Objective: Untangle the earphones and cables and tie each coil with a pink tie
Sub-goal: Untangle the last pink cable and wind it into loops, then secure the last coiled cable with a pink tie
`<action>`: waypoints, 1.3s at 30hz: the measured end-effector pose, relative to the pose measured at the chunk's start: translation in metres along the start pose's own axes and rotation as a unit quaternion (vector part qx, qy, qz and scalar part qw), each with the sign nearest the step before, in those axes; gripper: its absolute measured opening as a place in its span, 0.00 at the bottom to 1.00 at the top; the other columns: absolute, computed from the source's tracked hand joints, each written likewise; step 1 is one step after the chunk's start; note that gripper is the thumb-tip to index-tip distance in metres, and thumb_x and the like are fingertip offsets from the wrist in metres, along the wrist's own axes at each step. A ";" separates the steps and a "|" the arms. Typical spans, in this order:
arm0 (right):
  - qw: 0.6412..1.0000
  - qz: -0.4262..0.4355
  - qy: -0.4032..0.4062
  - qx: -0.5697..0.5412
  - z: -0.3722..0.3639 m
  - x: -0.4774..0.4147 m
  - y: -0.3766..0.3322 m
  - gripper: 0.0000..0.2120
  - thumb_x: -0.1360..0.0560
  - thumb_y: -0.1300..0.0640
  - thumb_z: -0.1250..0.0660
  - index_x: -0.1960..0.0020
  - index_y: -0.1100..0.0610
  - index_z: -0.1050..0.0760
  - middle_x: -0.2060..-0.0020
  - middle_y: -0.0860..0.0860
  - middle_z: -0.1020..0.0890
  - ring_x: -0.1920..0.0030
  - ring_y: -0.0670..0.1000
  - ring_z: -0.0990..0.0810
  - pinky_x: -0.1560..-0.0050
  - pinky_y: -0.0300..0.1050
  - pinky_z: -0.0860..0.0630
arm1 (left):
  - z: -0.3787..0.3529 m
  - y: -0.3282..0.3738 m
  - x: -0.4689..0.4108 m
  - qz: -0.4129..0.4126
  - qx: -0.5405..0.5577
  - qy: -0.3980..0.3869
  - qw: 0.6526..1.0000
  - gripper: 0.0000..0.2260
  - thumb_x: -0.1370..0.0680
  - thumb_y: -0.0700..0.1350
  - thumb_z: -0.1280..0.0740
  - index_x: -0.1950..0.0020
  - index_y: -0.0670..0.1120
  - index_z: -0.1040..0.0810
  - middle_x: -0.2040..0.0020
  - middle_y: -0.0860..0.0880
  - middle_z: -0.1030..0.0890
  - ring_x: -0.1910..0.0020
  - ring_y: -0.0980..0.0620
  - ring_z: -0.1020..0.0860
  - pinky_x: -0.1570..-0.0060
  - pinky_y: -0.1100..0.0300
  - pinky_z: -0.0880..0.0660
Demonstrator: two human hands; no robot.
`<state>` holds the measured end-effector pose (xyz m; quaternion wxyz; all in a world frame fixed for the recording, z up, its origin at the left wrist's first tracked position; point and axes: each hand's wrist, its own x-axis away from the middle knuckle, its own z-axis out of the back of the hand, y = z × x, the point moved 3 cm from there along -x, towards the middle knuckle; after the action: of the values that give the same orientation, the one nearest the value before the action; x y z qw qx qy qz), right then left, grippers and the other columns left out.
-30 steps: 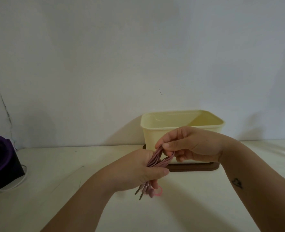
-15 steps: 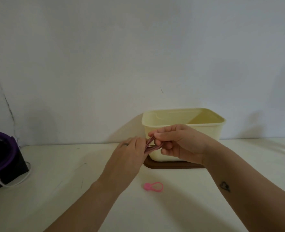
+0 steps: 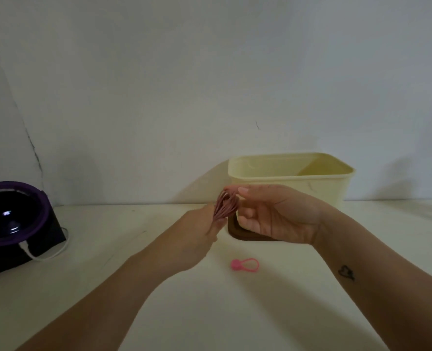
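Note:
A coil of dusty-pink cable (image 3: 224, 206) is held upright above the table, just in front of the cream box. My left hand (image 3: 197, 233) grips the coil's lower end, which is hidden in the fist. My right hand (image 3: 273, 214) pinches the top loop between thumb and fingertips. A bright pink tie (image 3: 245, 264), a loop with a round knob, lies loose on the white table (image 3: 133, 249) below my hands, touching neither.
A cream rectangular box (image 3: 291, 173) stands on a brown lid (image 3: 237, 233) against the wall behind my hands. A black and purple round device (image 3: 9, 219) with a white cord (image 3: 45, 255) sits at the far left.
Both hands rose from low over the table to the front of the box with the coil. The pink tie, earlier hanging under my left hand, now lies on the table.

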<state>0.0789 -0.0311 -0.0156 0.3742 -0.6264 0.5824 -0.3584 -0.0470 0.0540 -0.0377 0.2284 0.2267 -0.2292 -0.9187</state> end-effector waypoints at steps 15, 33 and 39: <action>0.828 -0.002 0.229 0.513 0.041 0.020 0.057 0.05 0.26 0.55 0.31 0.60 0.53 0.20 0.64 0.45 0.19 0.62 0.43 0.24 0.61 0.32 0.30 | -0.026 -0.015 0.009 0.223 0.474 -0.035 0.851 0.14 0.18 0.45 0.43 0.61 0.41 0.30 0.69 0.46 0.24 0.64 0.46 0.22 0.54 0.49 0.23; 0.927 0.134 0.283 0.205 0.072 0.057 0.064 0.05 0.24 0.62 0.34 0.57 0.59 0.22 0.66 0.54 0.18 0.67 0.48 0.22 0.60 0.41 0.25 | -0.103 0.028 0.013 0.158 0.659 -0.020 0.735 0.11 0.23 0.45 0.41 0.57 0.38 0.26 0.63 0.39 0.19 0.66 0.45 0.19 0.69 0.58 0.23; 0.687 0.246 0.316 0.607 0.057 0.066 0.048 0.08 0.27 0.56 0.29 0.48 0.49 0.18 0.57 0.41 0.24 0.58 0.35 0.28 0.55 0.26 0.33 | -0.104 0.021 0.014 0.145 0.646 -0.023 0.749 0.15 0.20 0.44 0.44 0.60 0.40 0.23 0.63 0.42 0.18 0.61 0.44 0.17 0.62 0.55 0.22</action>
<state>0.1116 -0.0962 -0.0841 0.5412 0.0531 0.4547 -0.7054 0.0030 -0.0034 -0.1134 0.1525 0.2627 -0.8034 -0.5120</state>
